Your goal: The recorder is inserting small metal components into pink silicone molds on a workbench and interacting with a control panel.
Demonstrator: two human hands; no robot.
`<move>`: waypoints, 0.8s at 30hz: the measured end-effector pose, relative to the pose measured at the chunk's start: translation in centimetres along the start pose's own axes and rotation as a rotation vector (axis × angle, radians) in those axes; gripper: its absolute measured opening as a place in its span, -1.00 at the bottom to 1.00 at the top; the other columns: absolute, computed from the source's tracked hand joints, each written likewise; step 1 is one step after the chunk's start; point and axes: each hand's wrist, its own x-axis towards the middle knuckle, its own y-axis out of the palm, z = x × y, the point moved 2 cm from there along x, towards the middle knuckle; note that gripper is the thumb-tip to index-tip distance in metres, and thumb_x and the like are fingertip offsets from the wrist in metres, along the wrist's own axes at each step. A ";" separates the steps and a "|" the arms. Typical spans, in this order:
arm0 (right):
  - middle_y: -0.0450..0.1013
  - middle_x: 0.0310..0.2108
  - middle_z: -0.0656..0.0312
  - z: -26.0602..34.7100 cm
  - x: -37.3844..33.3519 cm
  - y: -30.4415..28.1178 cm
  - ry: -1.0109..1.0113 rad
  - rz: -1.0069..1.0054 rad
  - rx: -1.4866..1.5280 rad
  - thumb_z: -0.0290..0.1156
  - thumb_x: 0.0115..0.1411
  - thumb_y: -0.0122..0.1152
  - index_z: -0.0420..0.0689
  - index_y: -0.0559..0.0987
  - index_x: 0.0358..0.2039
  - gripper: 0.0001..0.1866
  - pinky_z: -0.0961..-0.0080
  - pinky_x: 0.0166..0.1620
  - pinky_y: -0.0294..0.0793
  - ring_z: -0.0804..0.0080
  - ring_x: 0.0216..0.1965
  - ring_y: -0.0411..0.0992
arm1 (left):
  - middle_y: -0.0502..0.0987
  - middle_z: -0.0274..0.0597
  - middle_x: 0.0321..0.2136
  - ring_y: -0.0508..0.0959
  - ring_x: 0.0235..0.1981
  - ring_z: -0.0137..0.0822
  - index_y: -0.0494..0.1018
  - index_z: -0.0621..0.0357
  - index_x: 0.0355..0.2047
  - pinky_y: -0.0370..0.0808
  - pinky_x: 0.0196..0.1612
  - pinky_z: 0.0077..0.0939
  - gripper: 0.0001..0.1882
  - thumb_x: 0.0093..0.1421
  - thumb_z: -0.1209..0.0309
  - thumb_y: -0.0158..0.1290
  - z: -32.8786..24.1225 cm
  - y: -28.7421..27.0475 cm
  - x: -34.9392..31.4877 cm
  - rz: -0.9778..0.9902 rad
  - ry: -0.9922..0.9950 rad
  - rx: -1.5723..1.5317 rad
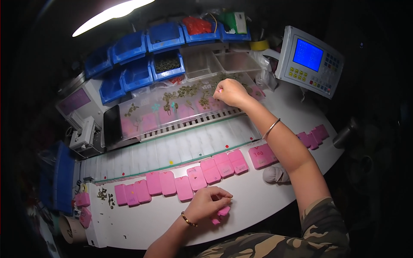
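My right hand [232,92] reaches over the far clear tray [148,112], fingers pinched together. A pink spot shows at its fingertips; what it grips, if anything, is too small to make out. Small dark green pieces [187,91] lie in clusters on the tray, with a few teal ones [174,105]. Near the front edge, my left hand [209,203] is closed in a pinch, its thumb and forefinger together. Small pink pieces [223,211] show just under it; I cannot tell whether it holds them. A row of pink blocks [183,188] lies just beyond this hand.
A white channelled strip [189,139] with green edges crosses the table. Blue bins [165,36] stand behind, one holding dark pieces [167,65]. A control panel with a blue screen [308,54] is at right. A grey cloth bundle [275,175] lies beneath my right arm.
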 end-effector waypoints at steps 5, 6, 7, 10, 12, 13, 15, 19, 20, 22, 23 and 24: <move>0.55 -0.50 0.05 0.3 1.9 0.7 -0.030 -0.003 -0.002 -0.30 -0.08 0.30 -0.11 0.66 -0.53 -0.84 0.27 -0.23 0.49 0.14 -0.35 0.53 | 0.61 -0.27 -0.40 0.55 -0.40 -0.57 0.48 0.23 -0.12 0.50 -0.34 -0.66 -0.71 0.14 0.43 0.16 0.0 0.4 -0.1 -0.072 0.071 -0.137; 0.55 -0.49 0.05 0.5 2.0 0.7 -0.047 0.005 -0.002 -0.27 -0.06 0.32 -0.10 0.67 -0.52 -0.82 0.27 -0.23 0.49 0.14 -0.35 0.53 | 0.61 -0.29 -0.43 0.54 -0.45 -0.59 0.48 0.21 -0.12 0.49 -0.39 -0.64 -0.69 0.13 0.41 0.15 0.0 0.3 -0.1 -0.085 0.085 -0.176; 0.55 -0.49 0.05 0.7 2.1 0.7 -0.048 0.004 -0.001 -0.27 -0.06 0.32 -0.10 0.67 -0.52 -0.82 0.27 -0.23 0.49 0.14 -0.35 0.53 | 0.61 -0.29 -0.43 0.54 -0.45 -0.59 0.48 0.21 -0.12 0.49 -0.39 -0.64 -0.69 0.13 0.41 0.15 0.0 0.2 -0.1 -0.086 0.086 -0.175; 0.56 -0.43 0.04 0.3 2.2 0.8 -0.002 0.028 0.035 -0.21 -0.06 0.36 -0.11 0.67 -0.50 -0.78 0.27 -0.21 0.48 0.12 -0.33 0.53 | 0.61 -0.29 -0.43 0.55 -0.43 -0.57 0.51 0.24 -0.18 0.50 -0.36 -0.65 -0.73 0.14 0.39 0.16 -0.2 0.1 0.1 -0.074 0.086 -0.099; 0.54 -0.51 0.09 0.1 1.9 0.5 -0.058 -0.106 0.196 -0.16 0.00 0.35 -0.14 0.67 -0.50 -0.72 0.35 -0.28 0.47 0.26 -0.42 0.51 | 0.61 -0.28 -0.42 0.56 -0.41 -0.56 0.54 0.26 -0.25 0.50 -0.32 -0.66 -0.77 0.16 0.35 0.16 -0.1 0.1 0.1 -0.040 -0.013 -0.101; 0.54 -0.51 0.09 0.1 1.6 0.2 -0.057 -0.107 0.195 -0.16 0.00 0.35 -0.14 0.67 -0.50 -0.72 0.35 -0.28 0.47 0.26 -0.42 0.51 | 0.61 -0.28 -0.42 0.56 -0.41 -0.56 0.54 0.26 -0.25 0.50 -0.32 -0.66 -0.77 0.16 0.35 0.16 -0.1 0.1 0.1 -0.039 -0.012 -0.101; 0.49 -0.52 0.23 -0.2 0.6 -0.3 0.170 -0.023 0.666 -0.12 0.09 0.30 -0.20 0.64 -0.34 -0.64 0.53 -0.38 0.41 0.51 -0.47 0.43 | 0.60 -0.26 -0.44 0.57 -0.40 -0.53 0.56 0.27 -0.31 0.50 -0.30 -0.66 -0.77 0.19 0.31 0.14 0.0 0.0 0.1 -0.116 0.042 -0.195; 0.41 -0.38 0.33 0.2 -4.8 -1.4 0.195 0.197 1.187 -0.26 0.27 0.11 -0.31 0.50 -0.05 -0.62 0.70 -0.42 0.34 0.68 -0.46 0.30 | 0.59 -0.25 -0.47 0.56 -0.42 -0.52 0.56 0.29 -0.31 0.50 -0.31 -0.65 -0.77 0.23 0.32 0.11 -0.1 -0.7 0.0 -0.199 0.153 -0.348; 0.42 -0.34 0.31 0.2 -6.6 -1.1 0.150 0.249 1.272 -0.32 0.29 0.07 -0.32 0.47 -0.01 -0.64 0.71 -0.39 0.38 0.67 -0.43 0.33 | 0.58 -0.24 -0.47 0.56 -0.43 -0.52 0.56 0.29 -0.32 0.50 -0.32 -0.65 -0.77 0.24 0.33 0.11 -0.4 -1.3 -0.1 -0.220 0.178 -0.409; 0.44 -0.35 0.30 1.7 -11.0 -1.8 0.151 0.313 1.176 -0.40 0.31 0.04 -0.32 0.47 0.00 -0.67 0.68 -0.32 0.44 0.65 -0.40 0.38 | 0.56 -0.22 -0.47 0.55 -0.49 -0.49 0.52 0.31 -0.32 0.51 -0.38 -0.62 -0.78 0.28 0.35 0.04 -0.2 -2.1 -0.1 -0.270 0.236 -0.535; 0.46 -0.35 0.29 1.8 -12.9 -1.3 0.144 0.413 1.135 -0.41 0.30 0.04 -0.31 0.47 0.01 -0.67 0.68 -0.29 0.46 0.65 -0.39 0.41 | 0.56 -0.22 -0.47 0.55 -0.49 -0.49 0.52 0.31 -0.32 0.51 -0.38 -0.62 -0.78 0.28 0.35 0.04 -0.4 -2.4 -0.3 -0.269 0.233 -0.534; 0.48 -0.34 0.28 1.8 -14.8 -1.1 0.141 0.504 1.084 -0.42 0.30 0.05 -0.29 0.47 0.02 -0.68 0.67 -0.26 0.48 0.64 -0.37 0.43 | 0.54 -0.22 -0.50 0.53 -0.51 -0.45 0.49 0.28 -0.33 0.51 -0.41 -0.59 -0.77 0.30 0.33 0.00 -1.0 -2.5 -0.4 -0.277 0.207 -0.702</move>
